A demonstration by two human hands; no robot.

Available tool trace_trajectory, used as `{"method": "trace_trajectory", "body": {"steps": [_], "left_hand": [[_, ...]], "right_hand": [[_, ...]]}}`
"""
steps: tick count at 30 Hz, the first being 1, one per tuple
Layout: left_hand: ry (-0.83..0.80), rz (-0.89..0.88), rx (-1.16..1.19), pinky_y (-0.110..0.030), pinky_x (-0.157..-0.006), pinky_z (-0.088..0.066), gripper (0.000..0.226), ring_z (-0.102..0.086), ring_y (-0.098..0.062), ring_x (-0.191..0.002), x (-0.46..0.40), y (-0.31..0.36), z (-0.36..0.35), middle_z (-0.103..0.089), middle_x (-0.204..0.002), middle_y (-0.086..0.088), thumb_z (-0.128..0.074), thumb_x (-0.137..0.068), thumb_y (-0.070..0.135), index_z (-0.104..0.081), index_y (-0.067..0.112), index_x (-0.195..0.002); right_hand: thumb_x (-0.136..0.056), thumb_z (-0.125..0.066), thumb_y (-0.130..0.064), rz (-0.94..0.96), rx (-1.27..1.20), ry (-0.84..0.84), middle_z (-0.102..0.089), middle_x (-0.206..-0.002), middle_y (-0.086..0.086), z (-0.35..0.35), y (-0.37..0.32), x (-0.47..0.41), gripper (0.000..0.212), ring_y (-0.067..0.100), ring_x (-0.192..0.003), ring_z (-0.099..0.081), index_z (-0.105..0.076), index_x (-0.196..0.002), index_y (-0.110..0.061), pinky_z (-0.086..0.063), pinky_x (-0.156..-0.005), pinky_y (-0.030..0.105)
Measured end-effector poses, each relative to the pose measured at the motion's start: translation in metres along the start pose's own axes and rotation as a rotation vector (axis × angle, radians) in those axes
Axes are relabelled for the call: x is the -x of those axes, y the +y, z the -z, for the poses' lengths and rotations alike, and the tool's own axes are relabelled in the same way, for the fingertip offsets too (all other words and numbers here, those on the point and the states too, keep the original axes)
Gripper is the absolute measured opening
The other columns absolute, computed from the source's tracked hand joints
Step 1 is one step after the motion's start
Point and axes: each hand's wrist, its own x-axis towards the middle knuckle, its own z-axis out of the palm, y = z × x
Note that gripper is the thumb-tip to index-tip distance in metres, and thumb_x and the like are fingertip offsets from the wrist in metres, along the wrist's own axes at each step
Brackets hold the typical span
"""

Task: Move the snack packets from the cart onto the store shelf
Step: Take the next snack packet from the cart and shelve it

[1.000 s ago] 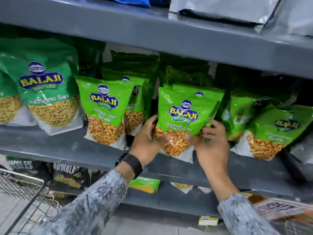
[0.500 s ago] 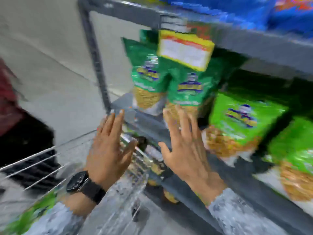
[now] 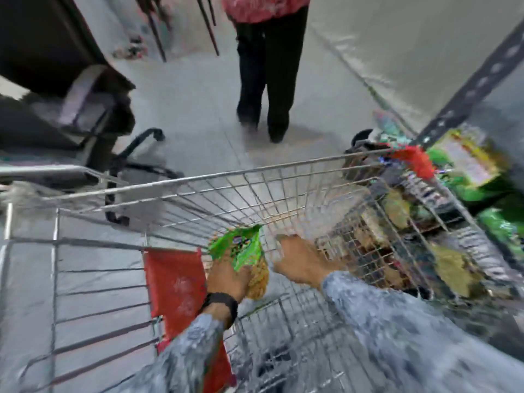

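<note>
Inside the wire cart (image 3: 255, 177), near its red-flapped handle end: left hand (image 3: 226, 279) closed on a green snack packet (image 3: 241, 251), right hand (image 3: 300, 262) loosely spread, empty. Probably light, crinkly, slippery film; best pinched by its top seam.

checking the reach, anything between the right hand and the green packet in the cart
Head view: nothing solid. The left hand holds the green packet; between it and the right hand only cart wire shows.
</note>
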Motion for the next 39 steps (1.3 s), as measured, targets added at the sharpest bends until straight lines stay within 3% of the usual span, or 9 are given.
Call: {"method": "trace_trajectory", "body": {"steps": [6, 9, 13, 15, 19, 24, 32, 36, 39], "left_hand": [[-0.066, 0.344, 0.185, -0.036, -0.12, -0.03, 0.076, -0.034, -0.035, -0.148, -0.046, -0.027, -0.049, -0.031, -0.162, -0.019, -0.041, -0.092, 0.048, -0.03, 0.01, -0.156], [0.03, 0.486, 0.299, -0.039, -0.118, -0.034, 0.07, -0.035, -0.04, -0.146, -0.042, -0.02, -0.06, -0.029, -0.159, -0.023, -0.052, -0.097, 0.028, -0.023, 0.016, -0.159], [0.088, 0.501, 0.466, -0.039, -0.113, -0.041, 0.063, -0.049, -0.043, -0.133, -0.029, -0.022, -0.064, -0.037, -0.151, -0.024, -0.056, -0.094, 0.019, -0.035, 0.018, -0.154], [0.036, 0.456, 0.575, -0.035, -0.105, -0.045, 0.058, -0.056, -0.038, -0.125, -0.026, -0.024, -0.065, -0.041, -0.15, -0.023, -0.06, -0.092, 0.018, -0.043, 0.017, -0.148], [-0.21, 0.277, 0.689, -0.033, -0.076, -0.049, 0.056, -0.065, -0.026, -0.091, -0.016, -0.01, -0.069, -0.07, -0.123, -0.011, -0.067, -0.08, 0.027, -0.056, 0.016, -0.134], [-0.383, -0.08, 0.877, -0.017, -0.051, -0.04, 0.024, -0.051, -0.009, -0.067, 0.077, 0.102, -0.022, -0.065, -0.084, 0.003, -0.069, -0.087, 0.026, -0.065, 0.017, -0.109], [-0.502, -0.795, 0.738, -0.007, -0.064, -0.051, 0.007, -0.064, 0.005, -0.068, 0.319, 0.256, -0.018, -0.076, -0.075, 0.01, -0.065, -0.088, 0.013, -0.07, 0.013, -0.093], [-0.695, -0.97, 0.693, -0.022, -0.082, -0.056, 0.026, -0.07, -0.009, -0.086, 0.426, 0.288, -0.074, -0.08, -0.101, -0.006, -0.07, -0.082, 0.01, -0.073, 0.007, -0.107], [-0.798, -1.061, 0.591, -0.024, -0.082, -0.056, 0.023, -0.07, -0.012, -0.086, 0.499, 0.297, -0.134, -0.081, -0.101, -0.009, -0.071, -0.083, -0.001, -0.075, 0.008, -0.104]], "right_hand": [[-0.092, -0.065, -0.027, -0.182, -0.2, -0.213, -0.052, -0.153, 0.02, -0.07, 0.003, -0.052, 0.061, 0.036, -0.14, -0.051, -0.048, -0.146, -0.003, -0.045, -0.113, 0.038], [-0.078, -0.081, -0.041, -0.31, -0.301, -0.175, -0.065, -0.137, 0.014, -0.091, 0.0, -0.059, 0.06, 0.032, -0.126, -0.063, -0.062, -0.128, -0.013, -0.053, -0.103, 0.035], [-0.074, -0.081, -0.025, -0.308, -0.44, -0.114, -0.077, -0.106, 0.01, -0.091, 0.001, -0.052, 0.017, 0.027, -0.099, -0.073, -0.069, -0.084, -0.018, -0.061, -0.095, 0.04], [-0.077, -0.078, -0.015, -0.202, -0.506, -0.117, -0.07, -0.085, 0.005, -0.074, 0.007, -0.036, 0.024, 0.022, -0.081, -0.067, -0.059, -0.062, -0.018, -0.062, -0.086, 0.042], [-0.078, -0.078, -0.009, -0.109, -0.652, -0.051, -0.062, -0.069, -0.002, -0.02, 0.034, 0.007, 0.023, 0.014, -0.062, -0.057, -0.061, -0.065, -0.016, -0.047, -0.057, 0.027], [-0.052, -0.084, -0.031, 0.029, -0.921, 0.256, -0.072, -0.075, 0.002, 0.051, 0.082, 0.105, 0.032, 0.017, -0.072, -0.06, -0.068, -0.071, -0.012, -0.052, -0.071, 0.036], [-0.068, -0.089, 0.002, 0.144, -1.285, 0.878, -0.078, -0.08, -0.009, 0.106, 0.195, 0.392, 0.053, -0.002, -0.066, -0.069, -0.067, -0.114, -0.012, -0.051, -0.058, 0.013], [-0.06, -0.09, -0.021, -0.014, -1.195, 1.165, -0.08, -0.084, -0.013, 0.073, 0.255, 0.506, 0.047, -0.003, -0.067, -0.066, -0.073, -0.102, -0.032, -0.049, -0.059, 0.02], [-0.06, -0.084, -0.013, -0.143, -1.218, 1.34, -0.075, -0.069, -0.015, 0.033, 0.301, 0.585, 0.036, -0.004, -0.055, -0.06, -0.076, -0.092, -0.03, -0.045, -0.051, 0.013]]}}
